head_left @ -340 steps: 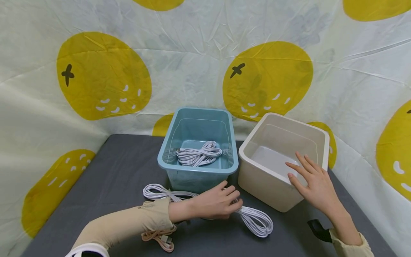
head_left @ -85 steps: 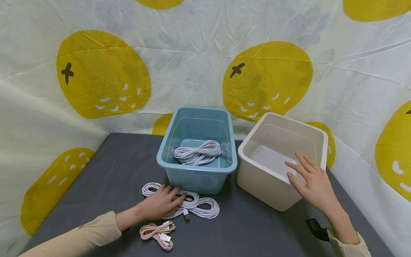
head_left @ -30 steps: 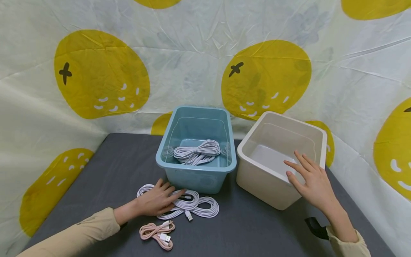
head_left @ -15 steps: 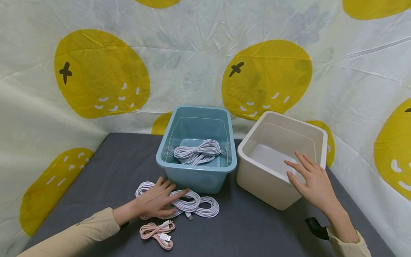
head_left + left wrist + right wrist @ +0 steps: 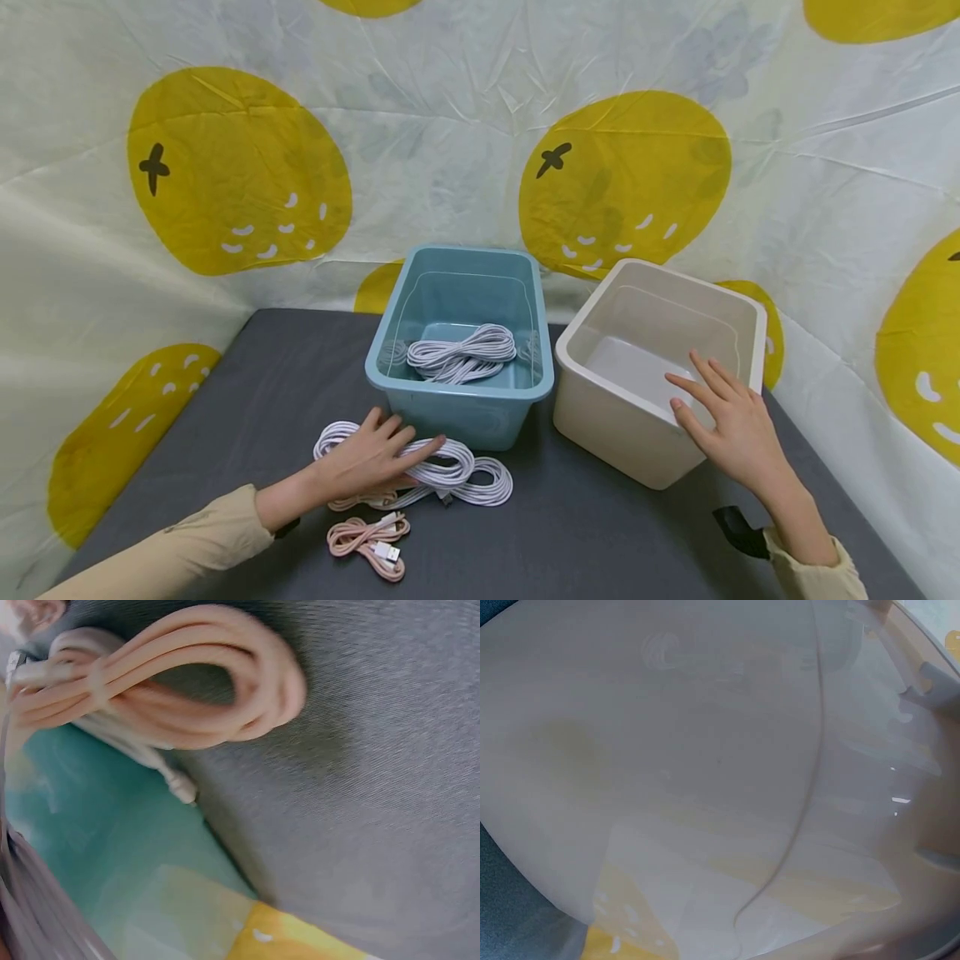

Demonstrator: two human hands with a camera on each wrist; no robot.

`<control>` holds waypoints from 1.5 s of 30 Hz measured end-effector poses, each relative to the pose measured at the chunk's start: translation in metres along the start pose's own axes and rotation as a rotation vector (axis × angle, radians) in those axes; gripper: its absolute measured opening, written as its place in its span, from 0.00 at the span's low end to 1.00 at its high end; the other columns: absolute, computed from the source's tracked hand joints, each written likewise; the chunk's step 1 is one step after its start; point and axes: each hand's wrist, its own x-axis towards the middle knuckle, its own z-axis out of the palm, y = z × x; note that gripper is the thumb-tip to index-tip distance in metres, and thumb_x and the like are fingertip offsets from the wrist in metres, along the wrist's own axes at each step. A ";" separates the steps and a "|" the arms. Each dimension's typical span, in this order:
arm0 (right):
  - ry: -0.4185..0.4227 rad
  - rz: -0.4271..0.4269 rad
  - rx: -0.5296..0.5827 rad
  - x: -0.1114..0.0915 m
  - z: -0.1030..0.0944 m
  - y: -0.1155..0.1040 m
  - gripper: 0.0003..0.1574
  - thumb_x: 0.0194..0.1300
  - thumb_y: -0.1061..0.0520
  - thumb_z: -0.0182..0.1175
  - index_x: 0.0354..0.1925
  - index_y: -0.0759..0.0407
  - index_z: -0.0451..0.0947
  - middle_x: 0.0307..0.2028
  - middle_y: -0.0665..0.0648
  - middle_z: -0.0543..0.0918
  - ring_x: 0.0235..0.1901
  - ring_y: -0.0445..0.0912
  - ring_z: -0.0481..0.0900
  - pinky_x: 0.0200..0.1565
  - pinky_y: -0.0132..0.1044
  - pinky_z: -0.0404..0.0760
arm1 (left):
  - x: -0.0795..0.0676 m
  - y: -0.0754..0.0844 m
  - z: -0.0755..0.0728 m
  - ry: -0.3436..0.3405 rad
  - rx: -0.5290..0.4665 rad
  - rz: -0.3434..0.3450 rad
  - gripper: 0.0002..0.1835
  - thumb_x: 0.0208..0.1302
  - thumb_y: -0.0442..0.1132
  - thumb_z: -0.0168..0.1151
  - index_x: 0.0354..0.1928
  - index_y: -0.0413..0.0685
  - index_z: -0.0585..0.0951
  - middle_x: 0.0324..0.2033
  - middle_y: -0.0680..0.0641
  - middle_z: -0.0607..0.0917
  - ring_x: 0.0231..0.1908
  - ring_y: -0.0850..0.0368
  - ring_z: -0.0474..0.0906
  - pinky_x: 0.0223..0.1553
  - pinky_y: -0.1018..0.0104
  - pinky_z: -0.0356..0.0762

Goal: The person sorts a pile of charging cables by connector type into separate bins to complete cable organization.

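My left hand [image 5: 367, 458] grips a coiled white USB cable [image 5: 450, 467] in front of the blue bin [image 5: 461, 408]; its strands show at the lower left of the left wrist view. A peach-coloured coiled cable [image 5: 277, 682] lies beneath, mostly hidden by the hand in the head view. Another white coil [image 5: 491, 483] lies on the table to the right. Nearer me is a separate pink USB cable [image 5: 367, 546]. My right hand [image 5: 731, 429] rests at the near right rim of the beige bin [image 5: 622, 442], fingers spread over its inside and holding nothing.
White coiled cables [image 5: 461, 354] lie in the blue bin. Both bins stand side by side at the back of the dark table [image 5: 285, 392], before a white curtain [image 5: 435, 167] with yellow fruit prints. The bare bottom of the beige bin shows.
Over the last second my left hand has raised the white coil slightly, and the peach cable beneath has come into view. Earlier, more white cable came into the blue bin. My right hand has stayed put.
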 end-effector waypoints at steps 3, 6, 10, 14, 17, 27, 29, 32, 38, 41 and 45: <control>0.000 0.001 0.000 0.000 0.000 0.000 0.22 0.62 0.49 0.51 0.52 0.55 0.74 0.64 0.64 0.61 0.64 0.60 0.55 0.47 0.62 0.55 | 0.004 -0.002 -0.006 0.038 0.038 0.012 0.38 0.48 0.62 0.58 0.62 0.56 0.64 0.30 0.52 0.74 0.31 0.55 0.67 0.32 0.59 0.60; -0.005 0.005 0.000 0.000 0.000 0.000 0.22 0.62 0.49 0.51 0.53 0.54 0.74 0.64 0.64 0.60 0.65 0.59 0.54 0.47 0.62 0.55 | 0.007 -0.003 -0.012 0.049 0.046 0.013 0.37 0.50 0.63 0.56 0.61 0.55 0.65 0.29 0.52 0.74 0.31 0.55 0.67 0.32 0.60 0.60; -0.008 0.008 -0.004 0.000 0.000 0.000 0.22 0.62 0.49 0.51 0.53 0.54 0.74 0.65 0.62 0.59 0.65 0.59 0.54 0.47 0.62 0.55 | 0.012 -0.002 -0.022 0.057 0.016 0.008 0.38 0.48 0.62 0.59 0.61 0.55 0.66 0.29 0.53 0.75 0.30 0.56 0.67 0.31 0.61 0.60; -0.010 0.009 -0.007 0.000 0.000 0.000 0.22 0.62 0.48 0.51 0.53 0.54 0.73 0.65 0.62 0.59 0.65 0.59 0.54 0.48 0.62 0.55 | 0.018 0.000 -0.034 0.087 0.009 0.016 0.37 0.49 0.62 0.59 0.60 0.54 0.67 0.27 0.53 0.74 0.29 0.57 0.65 0.30 0.62 0.58; -0.009 0.009 -0.006 0.000 0.000 0.000 0.22 0.62 0.48 0.51 0.53 0.54 0.73 0.65 0.62 0.59 0.65 0.59 0.54 0.48 0.62 0.55 | 0.023 -0.001 -0.043 0.108 0.022 0.027 0.37 0.49 0.63 0.58 0.60 0.53 0.68 0.26 0.53 0.74 0.28 0.57 0.65 0.29 0.63 0.58; -0.004 0.006 -0.005 -0.001 0.001 0.000 0.22 0.62 0.49 0.51 0.52 0.55 0.74 0.65 0.62 0.59 0.64 0.60 0.55 0.48 0.63 0.54 | 0.032 -0.015 -0.068 0.089 0.073 0.027 0.38 0.48 0.62 0.59 0.60 0.54 0.67 0.25 0.53 0.73 0.29 0.56 0.65 0.30 0.63 0.60; -0.002 0.005 -0.005 0.000 0.000 0.000 0.22 0.62 0.49 0.51 0.52 0.55 0.74 0.65 0.62 0.59 0.64 0.59 0.55 0.48 0.63 0.54 | 0.033 -0.020 -0.072 0.097 0.093 0.028 0.35 0.52 0.62 0.55 0.60 0.54 0.67 0.25 0.53 0.72 0.29 0.57 0.65 0.31 0.63 0.60; -0.002 0.005 -0.004 0.000 0.001 0.000 0.22 0.62 0.49 0.51 0.52 0.55 0.74 0.65 0.62 0.59 0.65 0.59 0.54 0.48 0.64 0.54 | 0.035 -0.026 -0.078 0.108 0.122 0.027 0.30 0.59 0.61 0.47 0.60 0.55 0.68 0.25 0.53 0.72 0.28 0.57 0.64 0.30 0.64 0.59; 0.005 0.001 -0.002 0.000 0.001 0.000 0.22 0.62 0.49 0.51 0.52 0.55 0.74 0.64 0.63 0.60 0.64 0.60 0.55 0.49 0.64 0.54 | 0.045 -0.041 -0.091 0.144 0.152 0.022 0.27 0.64 0.60 0.38 0.59 0.55 0.69 0.25 0.53 0.70 0.27 0.57 0.61 0.30 0.64 0.57; 0.009 -0.001 -0.002 0.000 0.001 0.000 0.22 0.62 0.49 0.51 0.52 0.54 0.74 0.64 0.64 0.61 0.64 0.60 0.55 0.48 0.64 0.54 | 0.053 -0.050 -0.095 0.161 0.165 0.016 0.27 0.64 0.60 0.39 0.59 0.55 0.70 0.26 0.52 0.71 0.27 0.57 0.63 0.30 0.64 0.58; 0.008 0.000 -0.003 -0.001 0.001 0.001 0.22 0.62 0.49 0.51 0.53 0.54 0.74 0.64 0.63 0.60 0.65 0.58 0.54 0.48 0.64 0.54 | 0.064 -0.063 -0.097 0.158 0.168 0.003 0.30 0.57 0.61 0.50 0.59 0.56 0.70 0.27 0.52 0.73 0.28 0.56 0.65 0.31 0.64 0.61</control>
